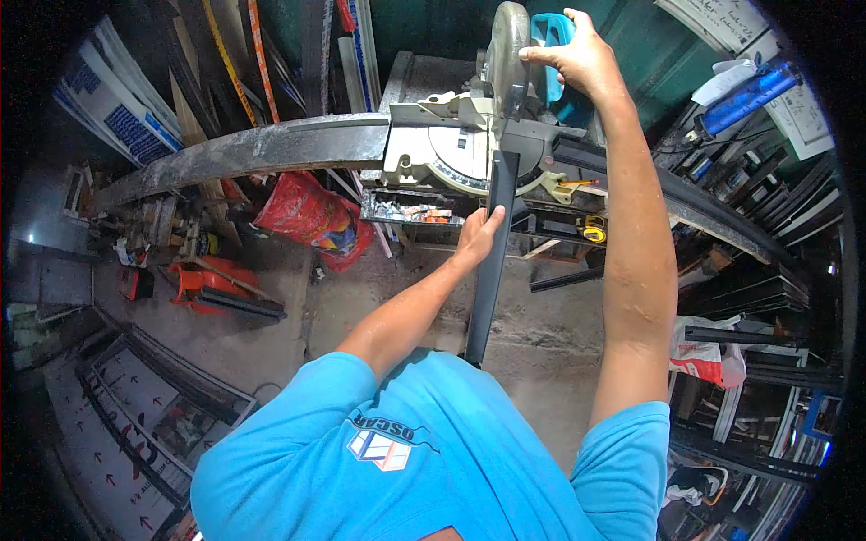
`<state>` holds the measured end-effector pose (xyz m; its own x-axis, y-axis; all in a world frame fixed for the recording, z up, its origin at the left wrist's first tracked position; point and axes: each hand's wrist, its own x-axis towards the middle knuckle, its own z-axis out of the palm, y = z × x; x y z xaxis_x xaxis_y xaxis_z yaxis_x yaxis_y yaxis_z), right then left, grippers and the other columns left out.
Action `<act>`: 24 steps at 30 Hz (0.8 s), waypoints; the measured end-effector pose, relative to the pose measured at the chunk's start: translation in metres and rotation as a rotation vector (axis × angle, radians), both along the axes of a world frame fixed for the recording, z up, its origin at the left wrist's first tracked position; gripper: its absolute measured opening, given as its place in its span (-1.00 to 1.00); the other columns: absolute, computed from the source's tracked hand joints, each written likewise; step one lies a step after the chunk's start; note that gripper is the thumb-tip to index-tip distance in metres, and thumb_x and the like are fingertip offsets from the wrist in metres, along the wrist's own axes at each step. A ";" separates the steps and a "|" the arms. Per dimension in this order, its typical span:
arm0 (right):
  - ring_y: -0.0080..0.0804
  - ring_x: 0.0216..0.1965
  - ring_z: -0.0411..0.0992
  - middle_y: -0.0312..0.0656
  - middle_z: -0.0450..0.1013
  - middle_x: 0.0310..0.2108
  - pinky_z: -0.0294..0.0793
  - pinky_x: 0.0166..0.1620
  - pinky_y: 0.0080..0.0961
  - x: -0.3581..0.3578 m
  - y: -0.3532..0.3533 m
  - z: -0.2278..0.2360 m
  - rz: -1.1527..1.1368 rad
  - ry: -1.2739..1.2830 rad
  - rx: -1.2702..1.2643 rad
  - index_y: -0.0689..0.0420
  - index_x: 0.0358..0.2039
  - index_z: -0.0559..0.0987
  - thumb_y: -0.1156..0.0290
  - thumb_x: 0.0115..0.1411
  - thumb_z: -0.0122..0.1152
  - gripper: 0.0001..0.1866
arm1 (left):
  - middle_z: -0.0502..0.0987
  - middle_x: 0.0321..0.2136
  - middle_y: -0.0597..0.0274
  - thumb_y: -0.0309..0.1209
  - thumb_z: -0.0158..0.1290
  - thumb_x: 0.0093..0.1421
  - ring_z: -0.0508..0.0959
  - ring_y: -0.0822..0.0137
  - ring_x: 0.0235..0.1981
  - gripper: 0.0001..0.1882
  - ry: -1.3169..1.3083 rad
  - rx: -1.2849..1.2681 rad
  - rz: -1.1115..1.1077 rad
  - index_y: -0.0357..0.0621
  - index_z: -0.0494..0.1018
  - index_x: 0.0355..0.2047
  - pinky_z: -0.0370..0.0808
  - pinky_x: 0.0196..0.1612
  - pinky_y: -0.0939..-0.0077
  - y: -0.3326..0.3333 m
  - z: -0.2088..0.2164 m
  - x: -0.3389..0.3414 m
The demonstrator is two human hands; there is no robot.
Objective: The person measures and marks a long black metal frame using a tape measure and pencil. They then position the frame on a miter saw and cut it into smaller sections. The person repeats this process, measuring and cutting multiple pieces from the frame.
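My left hand (478, 236) is closed around a long dark metal profile (488, 288). The bar's far end lies on the round base of a mitre saw (442, 155), under the blade guard (509, 59), and its near end reaches back toward my body. Up at the saw head, my right hand (588, 65) grips the teal saw handle (552, 32), with the thumb stretched across to the guard. The guard hides the blade's cutting edge.
A long dark support rail (262, 149) runs left from the saw. Below it are a red sack (316, 221) and an orange container (212, 284). A yellow tape measure (593, 230) and a pencil (579, 182) lie right of the saw. Stacked profiles (749, 302) fill the right side.
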<state>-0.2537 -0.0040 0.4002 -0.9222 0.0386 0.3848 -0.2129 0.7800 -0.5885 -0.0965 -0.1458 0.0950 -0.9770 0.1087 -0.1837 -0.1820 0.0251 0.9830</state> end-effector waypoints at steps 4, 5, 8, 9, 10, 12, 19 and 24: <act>0.07 0.08 0.51 0.17 0.52 0.03 0.50 0.12 -0.16 0.003 -0.004 -0.002 0.000 0.022 -0.001 0.12 0.31 0.31 0.01 -0.26 0.68 0.14 | 0.40 -0.55 0.26 0.16 -0.03 0.38 0.41 0.35 -0.44 -0.39 0.031 -0.112 -0.020 -0.21 0.38 -0.46 0.36 -0.32 0.28 -0.004 -0.009 -0.003; 0.13 0.16 0.46 0.23 0.48 0.11 0.47 0.17 -0.19 0.004 -0.005 -0.001 -0.005 0.102 0.037 0.18 0.29 0.32 0.06 -0.31 0.71 0.15 | 0.41 -0.55 0.25 0.16 -0.04 0.38 0.41 0.34 -0.44 -0.39 0.031 -0.105 -0.031 -0.21 0.38 -0.47 0.36 -0.31 0.28 -0.004 -0.008 -0.001; 0.12 0.18 0.44 0.24 0.47 0.12 0.46 0.18 -0.20 0.008 -0.006 0.002 -0.015 0.079 0.028 0.19 0.30 0.31 0.08 -0.29 0.70 0.14 | 0.42 -0.53 0.23 0.16 -0.05 0.38 0.41 0.33 -0.43 -0.38 0.065 -0.117 -0.059 -0.23 0.38 -0.45 0.37 -0.30 0.27 -0.005 -0.007 -0.002; 0.12 0.18 0.44 0.24 0.47 0.12 0.46 0.19 -0.20 0.009 -0.006 0.003 -0.020 0.070 0.030 0.19 0.30 0.31 0.09 -0.29 0.69 0.14 | 0.43 -0.53 0.22 0.17 -0.05 0.39 0.41 0.33 -0.42 -0.38 0.083 -0.126 -0.067 -0.23 0.39 -0.44 0.37 -0.30 0.27 -0.006 -0.008 -0.002; 0.12 0.18 0.44 0.24 0.47 0.12 0.46 0.19 -0.20 0.008 -0.005 0.002 -0.013 0.079 0.023 0.19 0.30 0.31 0.09 -0.29 0.69 0.14 | 0.43 -0.53 0.23 0.17 -0.05 0.39 0.41 0.33 -0.42 -0.38 0.078 -0.119 -0.065 -0.24 0.39 -0.43 0.37 -0.29 0.27 -0.006 -0.009 -0.002; 0.12 0.18 0.44 0.23 0.47 0.13 0.45 0.19 -0.21 0.007 -0.005 0.000 0.001 0.095 0.015 0.19 0.31 0.30 0.10 -0.28 0.69 0.15 | 0.43 -0.52 0.23 0.17 -0.05 0.39 0.41 0.33 -0.42 -0.38 0.068 -0.103 -0.061 -0.25 0.39 -0.41 0.38 -0.29 0.28 -0.004 -0.008 0.000; 0.09 0.19 0.44 0.22 0.46 0.15 0.45 0.21 -0.23 0.012 -0.006 0.002 0.010 0.084 0.005 0.21 0.31 0.29 0.13 -0.26 0.68 0.13 | 0.41 -0.53 0.27 0.13 -0.05 0.41 0.42 0.36 -0.44 -0.41 0.047 -0.031 -0.054 -0.23 0.40 -0.40 0.39 -0.32 0.31 -0.004 -0.020 -0.001; 0.09 0.19 0.44 0.22 0.46 0.14 0.45 0.20 -0.23 0.021 -0.005 -0.002 0.019 0.101 -0.027 0.21 0.31 0.28 0.16 -0.24 0.67 0.11 | 0.40 -0.54 0.28 0.14 -0.05 0.41 0.41 0.39 -0.45 -0.40 0.035 -0.062 -0.057 -0.23 0.39 -0.40 0.39 -0.35 0.31 -0.002 -0.012 0.000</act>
